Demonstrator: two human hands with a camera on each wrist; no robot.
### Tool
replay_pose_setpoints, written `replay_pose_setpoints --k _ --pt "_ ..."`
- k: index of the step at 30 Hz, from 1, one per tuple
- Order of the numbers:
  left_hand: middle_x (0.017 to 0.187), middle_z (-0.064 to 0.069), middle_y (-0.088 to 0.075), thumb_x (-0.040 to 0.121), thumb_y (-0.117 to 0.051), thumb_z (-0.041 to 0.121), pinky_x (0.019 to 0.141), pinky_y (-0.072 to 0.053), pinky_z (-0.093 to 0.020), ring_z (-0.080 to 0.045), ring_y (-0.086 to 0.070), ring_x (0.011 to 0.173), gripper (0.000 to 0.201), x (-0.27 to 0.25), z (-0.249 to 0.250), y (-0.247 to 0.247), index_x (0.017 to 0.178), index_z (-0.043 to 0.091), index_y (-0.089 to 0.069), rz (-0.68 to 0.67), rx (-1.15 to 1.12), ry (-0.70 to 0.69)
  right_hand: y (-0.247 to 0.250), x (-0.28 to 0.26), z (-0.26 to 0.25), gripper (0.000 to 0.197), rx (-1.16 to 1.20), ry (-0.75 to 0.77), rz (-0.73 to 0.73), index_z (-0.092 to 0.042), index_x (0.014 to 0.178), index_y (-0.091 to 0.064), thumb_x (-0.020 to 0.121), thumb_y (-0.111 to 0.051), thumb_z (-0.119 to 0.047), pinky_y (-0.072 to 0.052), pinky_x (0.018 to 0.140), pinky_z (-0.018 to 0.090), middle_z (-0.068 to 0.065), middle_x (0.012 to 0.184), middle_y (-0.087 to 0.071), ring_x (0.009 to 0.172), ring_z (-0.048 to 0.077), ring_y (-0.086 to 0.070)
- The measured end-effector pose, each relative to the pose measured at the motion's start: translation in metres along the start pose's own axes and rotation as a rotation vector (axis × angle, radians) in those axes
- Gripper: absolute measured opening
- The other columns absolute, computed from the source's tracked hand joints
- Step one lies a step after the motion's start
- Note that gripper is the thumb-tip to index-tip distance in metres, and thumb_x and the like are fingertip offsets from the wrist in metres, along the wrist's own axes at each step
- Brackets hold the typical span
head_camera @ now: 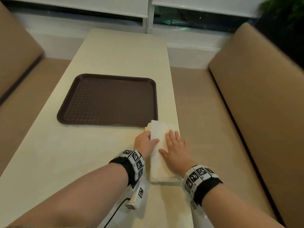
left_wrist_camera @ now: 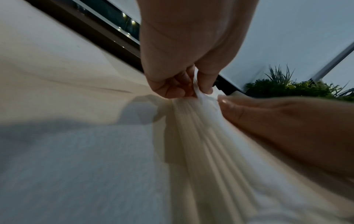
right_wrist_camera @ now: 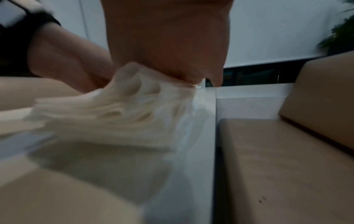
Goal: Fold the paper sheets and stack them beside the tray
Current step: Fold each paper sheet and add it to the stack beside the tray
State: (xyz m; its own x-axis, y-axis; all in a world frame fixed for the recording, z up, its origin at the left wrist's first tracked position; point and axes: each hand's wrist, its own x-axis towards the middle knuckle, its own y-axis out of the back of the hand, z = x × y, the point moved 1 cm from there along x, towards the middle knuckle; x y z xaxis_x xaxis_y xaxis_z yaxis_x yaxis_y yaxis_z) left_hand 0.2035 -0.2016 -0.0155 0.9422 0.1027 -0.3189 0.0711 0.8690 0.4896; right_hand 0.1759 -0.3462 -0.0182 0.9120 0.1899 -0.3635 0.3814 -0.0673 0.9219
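A stack of folded white paper sheets (head_camera: 158,155) lies on the cream table (head_camera: 69,153), just in front of the brown tray's (head_camera: 108,100) near right corner. My left hand (head_camera: 145,142) pinches the left edge of the top sheets (left_wrist_camera: 199,121) between thumb and curled fingers. My right hand (head_camera: 176,149) lies flat on top of the stack with straight fingers, pressing it down. In the right wrist view the paper stack (right_wrist_camera: 114,118) shows under my palm, layers fanned at the edge.
The tray is bare. The table's right edge (head_camera: 179,127) runs right beside the stack. Tan bench seats (head_camera: 246,104) flank the table on both sides. A window and a plant (head_camera: 286,12) are at the far end.
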Motion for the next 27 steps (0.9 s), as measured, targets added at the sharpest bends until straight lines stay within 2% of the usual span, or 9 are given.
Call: replay_pose_setpoints --k 3,6,9,12,14,16,19,23,27 --pt "0.082 0.002 -0.056 0.084 -0.07 0.025 0.07 -0.046 -0.028 -0.018 -0.055 0.08 0.019 0.002 -0.005 -0.002 0.087 0.016 -0.054 -0.028 -0.005 0.006 -0.012 0.002 0.005 0.069 0.034 -0.018 -0.04 -0.019 0.152 0.012 0.099 -0.013 -0.056 0.002 0.12 0.045 -0.005 0.159 0.02 0.146 0.016 0.019" --pt "0.111 0.0 -0.048 0.08 -0.074 0.022 0.093 -0.046 -0.034 -0.019 -0.052 0.102 0.055 0.0 -0.01 -0.004 0.126 0.017 -0.045 0.043 -0.065 0.035 -0.014 0.003 0.005 0.069 0.09 -0.019 -0.054 -0.021 0.152 0.014 0.098 -0.013 -0.056 0.0 0.121 0.044 -0.008 0.158 0.022 0.146 0.016 0.018" --pt "0.136 -0.001 -0.044 0.085 -0.069 0.017 0.106 -0.041 -0.038 -0.02 -0.047 0.125 0.079 -0.005 -0.009 -0.009 0.148 0.016 -0.021 -0.002 -0.212 0.05 -0.015 0.002 0.005 0.07 0.194 -0.008 -0.051 -0.022 0.151 0.016 0.099 -0.018 -0.055 -0.001 0.121 0.042 -0.009 0.152 0.032 0.146 0.017 0.02" --pt "0.151 -0.002 -0.035 0.094 -0.056 0.017 0.111 -0.034 -0.033 -0.021 -0.04 0.135 0.082 -0.012 0.001 -0.014 0.153 0.019 0.001 -0.037 -0.273 0.131 -0.01 0.003 0.005 0.077 0.537 -0.047 -0.003 -0.025 0.151 0.016 0.1 -0.038 -0.044 -0.006 0.119 0.032 -0.008 0.153 0.034 0.145 0.011 0.006" --pt "0.147 -0.002 -0.04 0.097 -0.05 0.018 0.103 -0.036 -0.027 -0.021 -0.044 0.13 0.078 -0.016 0.005 -0.015 0.152 0.02 0.006 -0.046 -0.323 0.176 -0.007 0.006 0.006 0.079 0.782 -0.088 0.012 -0.025 0.151 0.016 0.1 -0.044 -0.031 -0.008 0.114 0.023 -0.009 0.158 0.023 0.144 0.006 -0.003" --pt "0.143 -0.003 -0.045 0.098 -0.046 0.016 0.097 -0.038 -0.025 -0.021 -0.048 0.125 0.076 -0.018 0.006 -0.018 0.153 0.021 0.007 -0.071 -0.344 0.189 -0.006 0.007 0.006 0.078 0.936 -0.125 0.031 -0.027 0.151 0.014 0.1 -0.044 -0.026 -0.01 0.119 0.029 -0.009 0.161 0.006 0.147 0.009 -0.007" --pt "0.144 -0.003 -0.044 0.098 -0.046 0.016 0.098 -0.038 -0.026 -0.022 -0.048 0.125 0.077 -0.02 0.005 -0.018 0.153 0.021 0.007 -0.097 -0.327 0.174 -0.009 0.006 0.004 0.077 0.982 -0.142 0.041 -0.029 0.151 0.012 0.099 -0.044 -0.025 -0.017 0.12 0.037 -0.008 0.161 -0.005 0.146 0.012 -0.013" --pt "0.133 0.004 -0.05 0.095 -0.054 0.015 0.095 -0.041 -0.025 -0.012 -0.05 0.111 0.079 -0.019 0.002 -0.014 0.152 0.025 0.0 -0.093 -0.357 0.145 -0.004 0.003 0.007 0.078 0.995 -0.167 0.071 -0.029 0.152 0.01 0.099 -0.047 -0.026 -0.02 0.118 0.032 -0.007 0.16 -0.01 0.145 0.014 -0.018" --pt "0.137 0.001 -0.05 0.089 -0.062 0.015 0.106 -0.041 -0.038 -0.017 -0.051 0.122 0.079 -0.015 -0.004 -0.01 0.149 0.026 -0.012 -0.123 -0.336 0.107 -0.004 0.004 0.008 0.081 1.034 -0.183 0.116 -0.027 0.153 0.006 0.097 -0.052 -0.029 -0.021 0.117 0.031 -0.007 0.159 -0.015 0.145 0.012 -0.019"
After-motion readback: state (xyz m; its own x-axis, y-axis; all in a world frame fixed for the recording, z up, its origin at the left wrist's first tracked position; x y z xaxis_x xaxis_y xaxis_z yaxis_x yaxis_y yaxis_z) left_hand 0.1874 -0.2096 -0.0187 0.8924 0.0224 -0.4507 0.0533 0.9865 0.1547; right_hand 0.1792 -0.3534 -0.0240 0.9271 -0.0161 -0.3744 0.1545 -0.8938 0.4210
